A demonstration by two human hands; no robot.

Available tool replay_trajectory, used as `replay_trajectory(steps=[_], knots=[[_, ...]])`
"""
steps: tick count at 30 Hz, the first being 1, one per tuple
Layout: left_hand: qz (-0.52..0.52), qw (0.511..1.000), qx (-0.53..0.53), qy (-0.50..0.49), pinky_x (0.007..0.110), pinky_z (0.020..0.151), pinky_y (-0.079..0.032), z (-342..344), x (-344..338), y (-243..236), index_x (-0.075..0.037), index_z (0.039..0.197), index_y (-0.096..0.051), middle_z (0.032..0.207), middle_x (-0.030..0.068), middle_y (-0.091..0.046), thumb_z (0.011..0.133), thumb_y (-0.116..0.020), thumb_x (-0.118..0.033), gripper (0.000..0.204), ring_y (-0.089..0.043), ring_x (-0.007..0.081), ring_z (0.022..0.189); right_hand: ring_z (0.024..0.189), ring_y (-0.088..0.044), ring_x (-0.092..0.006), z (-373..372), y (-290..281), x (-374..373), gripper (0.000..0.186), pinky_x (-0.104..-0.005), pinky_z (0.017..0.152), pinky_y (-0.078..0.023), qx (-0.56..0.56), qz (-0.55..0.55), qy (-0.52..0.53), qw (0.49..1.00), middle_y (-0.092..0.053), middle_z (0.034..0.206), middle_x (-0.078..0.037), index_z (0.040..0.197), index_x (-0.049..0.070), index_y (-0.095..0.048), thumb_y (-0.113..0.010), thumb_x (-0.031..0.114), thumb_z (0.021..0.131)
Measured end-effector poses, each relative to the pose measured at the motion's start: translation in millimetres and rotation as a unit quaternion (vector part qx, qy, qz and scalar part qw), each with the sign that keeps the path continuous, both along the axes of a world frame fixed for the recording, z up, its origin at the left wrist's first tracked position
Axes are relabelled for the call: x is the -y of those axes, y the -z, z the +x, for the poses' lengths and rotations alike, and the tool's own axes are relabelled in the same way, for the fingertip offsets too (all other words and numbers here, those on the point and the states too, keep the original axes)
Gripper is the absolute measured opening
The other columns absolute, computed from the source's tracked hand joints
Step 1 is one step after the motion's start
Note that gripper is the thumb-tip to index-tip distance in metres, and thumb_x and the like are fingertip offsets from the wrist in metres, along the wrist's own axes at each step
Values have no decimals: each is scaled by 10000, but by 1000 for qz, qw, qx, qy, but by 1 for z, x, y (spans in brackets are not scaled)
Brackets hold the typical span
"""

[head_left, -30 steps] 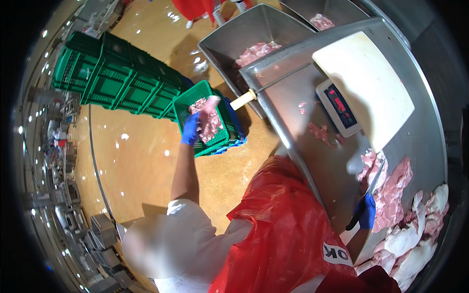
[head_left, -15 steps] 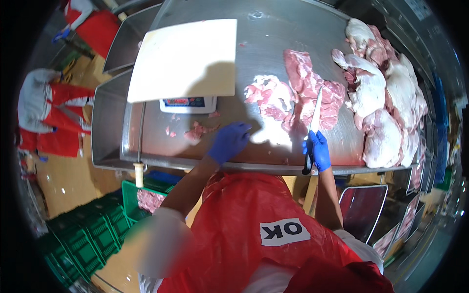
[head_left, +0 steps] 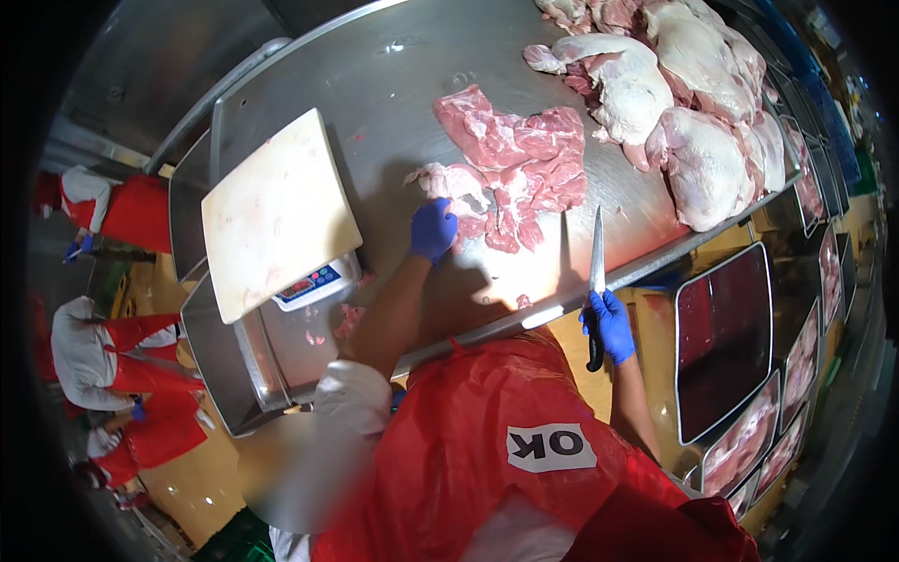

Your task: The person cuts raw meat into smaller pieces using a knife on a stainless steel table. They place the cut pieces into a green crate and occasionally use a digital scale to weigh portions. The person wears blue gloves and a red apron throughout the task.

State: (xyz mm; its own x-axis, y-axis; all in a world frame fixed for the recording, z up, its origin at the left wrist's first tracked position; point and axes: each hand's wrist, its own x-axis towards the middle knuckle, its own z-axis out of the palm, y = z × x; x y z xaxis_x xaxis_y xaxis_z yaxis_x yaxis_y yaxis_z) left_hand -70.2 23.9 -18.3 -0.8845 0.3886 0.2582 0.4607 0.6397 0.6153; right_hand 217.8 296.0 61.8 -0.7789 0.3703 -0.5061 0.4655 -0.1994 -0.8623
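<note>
My left hand [head_left: 434, 231], in a blue glove, is closed on the lower end of a pale, fatty piece of meat [head_left: 449, 180] lying on the steel table. Beside that piece, to its right, a larger slab of pink boneless meat [head_left: 534, 150] is spread flat. In my right hand [head_left: 612, 326], also gloved in blue, is the black handle of a knife [head_left: 597, 253]. Its narrow blade points away from me, near the table's front edge and apart from the meat.
Large skin-covered meat pieces [head_left: 698, 155] are heaped at the far right of the steel table [head_left: 393, 122]. A white cutting board [head_left: 276, 215] rests on a scale [head_left: 323, 281] at the left, near small scraps. Trays [head_left: 723, 347] stand right of the table; several people in red aprons work at the left.
My view has turned, shifting the table in the picture. My left hand has gone from bare table to the pale piece. The knife in my right hand has drawn back from the pink slab.
</note>
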Motion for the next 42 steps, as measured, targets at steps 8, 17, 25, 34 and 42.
replay_trajectory(steps=[8,17,25,34,42], knots=[[240,924,291,69,302,575,-472,-35,15,-70,23,943,-640,673,33,-597,915,-593,-206,235,-556,95,660,500,-518,-105,-37,-3,5,258,-246,480,-429,-17,-3,-45,999,-583,656,-46,912,48,-549,-502,276,1022],[112,880,394,242,315,712,-515,-38,35,-162,28,1055,-652,906,116,-673,883,-653,-291,362,-644,157,804,557,-512,-84,-96,-19,17,219,-223,494,-421,-69,-71,-141,985,-556,695,-25,973,62,-532,-486,268,1031],[-282,957,59,42,532,967,-417,86,19,-50,-38,1326,-516,1330,260,-476,903,-509,-256,476,-512,440,1159,580,-512,-69,-94,3,15,222,-210,504,-434,-24,-87,-154,984,-560,728,-6,1123,55,-565,-483,240,1032],[-116,981,-52,143,483,1033,-396,21,44,7,-41,1204,-561,1306,266,-492,816,-565,-157,405,-469,474,1200,571,-504,-65,-91,-10,13,262,-211,493,-418,-34,-69,-162,984,-574,744,-9,1167,43,-572,-477,248,1035],[-149,980,-108,70,459,881,-465,23,-16,-19,-30,1170,-572,1130,212,-590,797,-551,-78,376,-577,352,1041,515,-490,-82,-90,-13,16,246,-223,476,-412,-28,-54,-143,988,-554,671,-20,980,46,-565,-495,276,1027]])
